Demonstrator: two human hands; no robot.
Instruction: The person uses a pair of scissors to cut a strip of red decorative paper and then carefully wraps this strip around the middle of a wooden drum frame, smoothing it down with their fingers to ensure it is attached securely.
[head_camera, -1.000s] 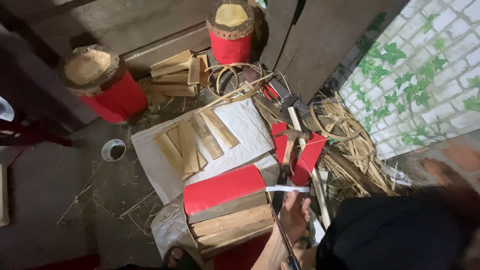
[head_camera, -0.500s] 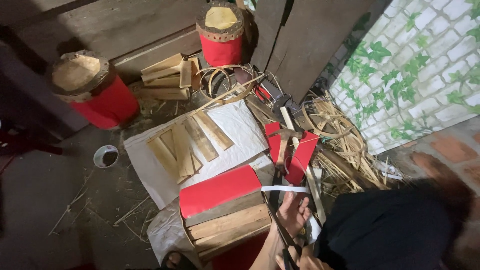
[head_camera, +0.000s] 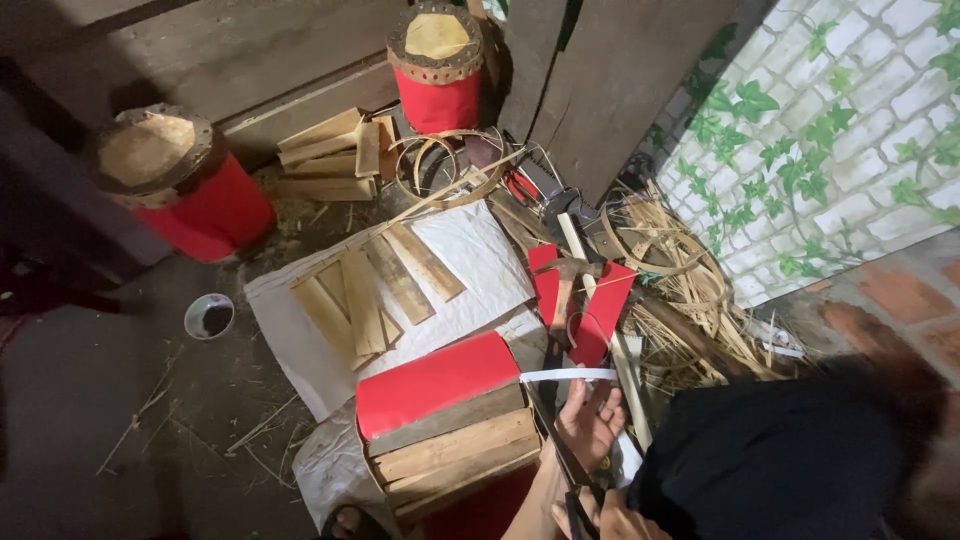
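I keep my left hand (head_camera: 588, 425), fingers spread apart, steadying the white strip (head_camera: 567, 376) taut against the half-red drum (head_camera: 447, 420) while my right hand (head_camera: 612, 518) stays clamped on the dark tool (head_camera: 572, 480).

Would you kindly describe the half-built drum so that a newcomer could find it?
Start at the white sheet on the floor. At its near edge, by the left hand, lies the unfinished drum. Unlike the two finished red drums, it shows bare wooden slats.
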